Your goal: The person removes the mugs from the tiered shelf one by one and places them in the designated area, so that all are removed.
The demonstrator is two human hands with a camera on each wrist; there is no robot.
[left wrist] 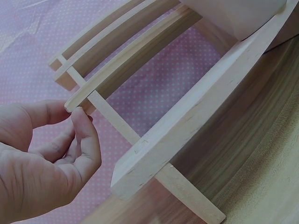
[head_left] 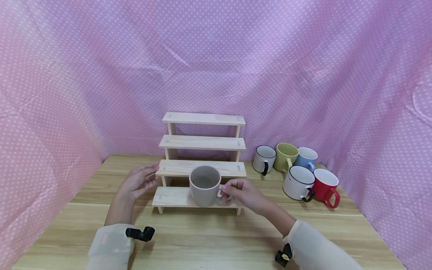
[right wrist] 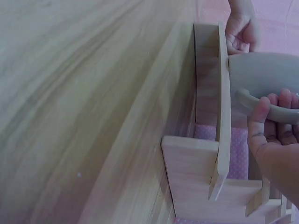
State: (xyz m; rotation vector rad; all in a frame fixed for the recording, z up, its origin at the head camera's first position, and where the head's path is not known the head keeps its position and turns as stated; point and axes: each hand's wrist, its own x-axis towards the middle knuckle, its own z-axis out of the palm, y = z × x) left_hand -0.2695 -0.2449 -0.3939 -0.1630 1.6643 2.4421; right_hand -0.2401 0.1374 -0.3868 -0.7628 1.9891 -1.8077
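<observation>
A plain grey-beige mug (head_left: 199, 191) stands upright at the lowest step of a pale wooden four-step display rack (head_left: 202, 142). My right hand (head_left: 244, 197) grips its handle (right wrist: 268, 108) between thumb and fingers, from the right side. In the right wrist view the mug's base meets the step's top face. At the rack's left side, my left hand (head_left: 140, 182) pinches the end of the second step from the bottom; thumb and forefinger meet at that board's corner (left wrist: 74, 102) in the left wrist view. The three upper steps hold nothing.
Right of the rack, several mugs cluster on the wooden table (head_left: 189, 240): a white one with black handle (head_left: 261, 161), a yellow one (head_left: 281, 159), a light blue one (head_left: 303, 161), another white one (head_left: 295, 185) and a red one (head_left: 324, 189). Pink dotted cloth (head_left: 202, 56) hangs behind.
</observation>
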